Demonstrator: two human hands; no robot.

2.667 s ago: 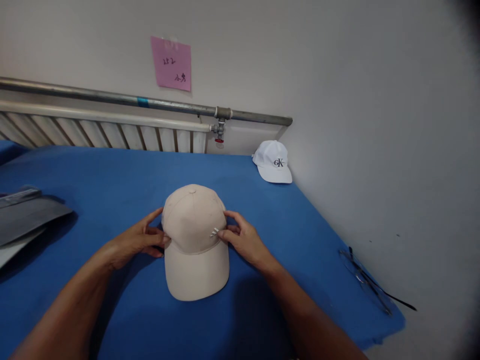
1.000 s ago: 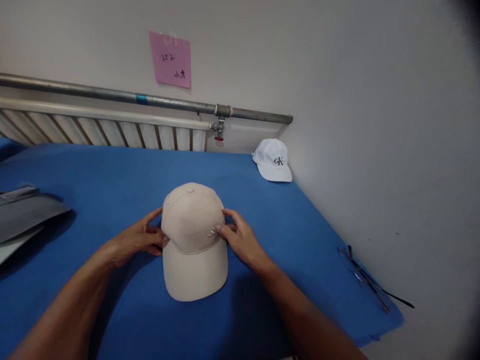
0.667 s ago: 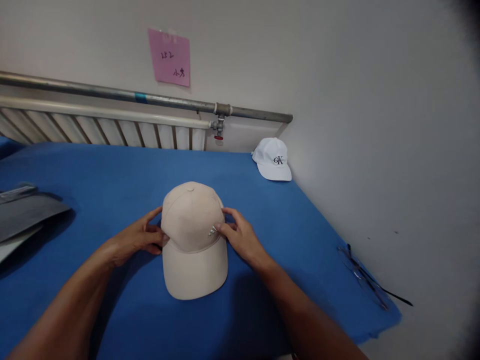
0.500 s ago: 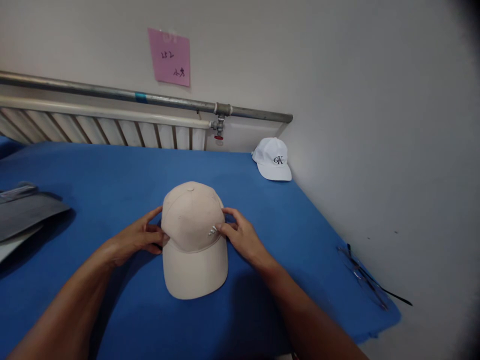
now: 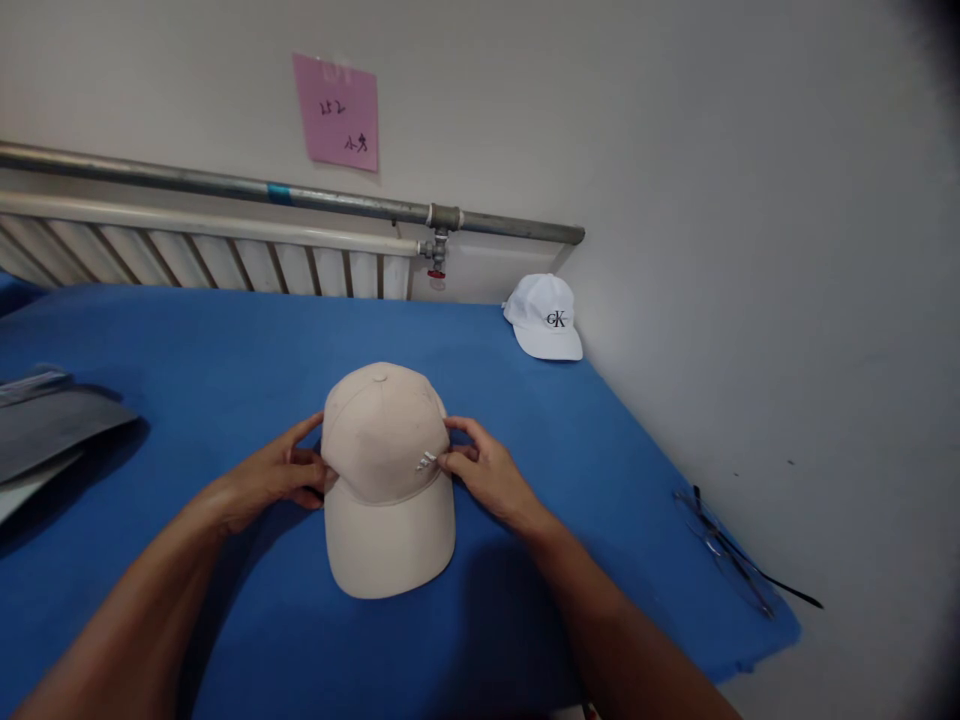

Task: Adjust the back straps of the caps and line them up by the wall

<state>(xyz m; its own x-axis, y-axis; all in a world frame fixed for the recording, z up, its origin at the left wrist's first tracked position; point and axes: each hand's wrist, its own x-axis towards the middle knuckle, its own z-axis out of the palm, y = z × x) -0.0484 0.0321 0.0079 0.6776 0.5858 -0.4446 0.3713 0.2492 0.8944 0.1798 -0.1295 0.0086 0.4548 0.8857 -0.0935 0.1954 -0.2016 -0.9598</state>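
A beige baseball cap [image 5: 384,450] with a small striped emblem sits on the blue-covered surface [image 5: 247,620], its brim towards me. My left hand [image 5: 285,470] grips the cap's left side, with thumb and fingertips at the edge where crown and brim meet. On the opposite side my right hand [image 5: 484,470] holds it, thumb beside the emblem and index finger along the crown's edge. Some fingertips of both hands are hidden behind or under the cap.
A white cap [image 5: 546,318] with dark letters lies at the back corner by the wall. Eyeglasses [image 5: 724,550] rest at the right edge. Grey folded-looking items [image 5: 60,430] are at the left. A radiator [image 5: 225,255] and metal pipe [image 5: 345,205] run along the back, below a pink note [image 5: 337,112].
My right thumb has slid slightly right, off the emblem, so more of it shows. The cap and my left hand stay practically in place.
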